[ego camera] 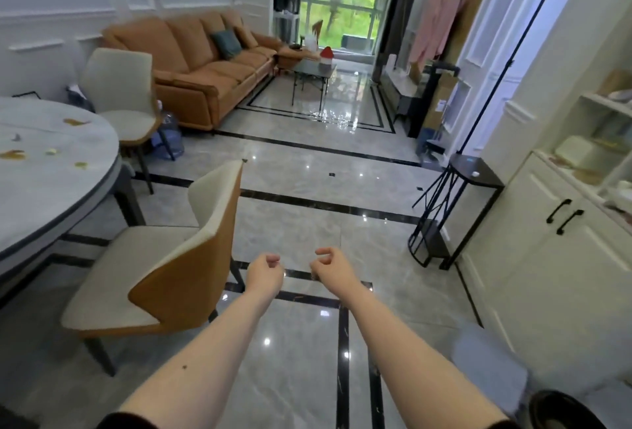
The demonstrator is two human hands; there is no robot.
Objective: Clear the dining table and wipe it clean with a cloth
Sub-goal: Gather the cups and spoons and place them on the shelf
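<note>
While both bare arms are reaching forward over the floor, the scene is laying out like this:

Floor: glossy grey marble-look tiled floor (290, 233) with black inlay lines is spreading under everything.
Table: round pale stone-topped dining table (51, 196) is sitting at far left, well apart from both hands.
Chair: cream and orange upholstered chair (154, 271) is standing just beside the table.
Scraps: small yellow-brown food scraps (13, 154) are lying scattered on the tabletop.
Left hand: left hand (264, 273) is hanging with fingers loosely curled, holding nothing.
Right hand: right hand (331, 265) is hovering near it, fingers loosely curled, holding nothing.
</note>
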